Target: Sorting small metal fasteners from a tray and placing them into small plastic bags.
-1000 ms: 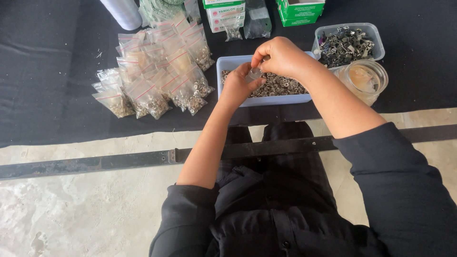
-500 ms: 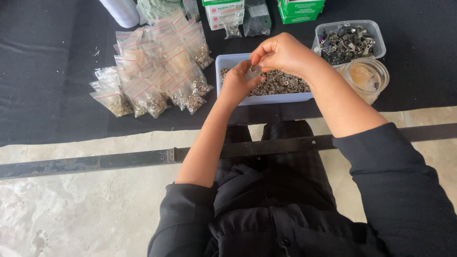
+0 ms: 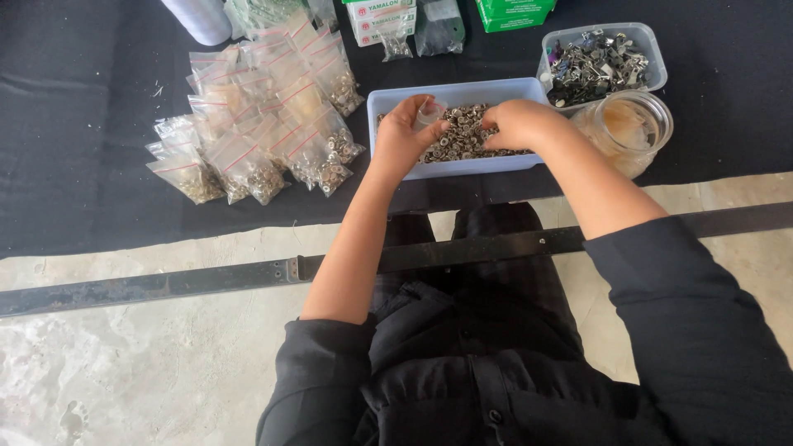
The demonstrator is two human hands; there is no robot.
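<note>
A pale blue tray (image 3: 462, 168) full of small metal snap fasteners (image 3: 461, 132) sits on black cloth in front of me. My left hand (image 3: 405, 132) holds a small clear plastic bag (image 3: 429, 111) at the tray's left side. My right hand (image 3: 516, 125) is lowered into the fasteners at the tray's right side, fingers curled down among them. Whether it grips any is hidden under the hand.
A pile of filled clear zip bags (image 3: 264, 124) lies left of the tray. A clear tub of metal clips (image 3: 599, 58) and a glass jar (image 3: 629, 128) stand at the right. Boxes (image 3: 372, 16) line the back. A dark metal bar (image 3: 165, 285) crosses the concrete floor.
My right hand has dropped from above the bag down into the fasteners in the tray. My left hand has stayed at the tray's left with the bag.
</note>
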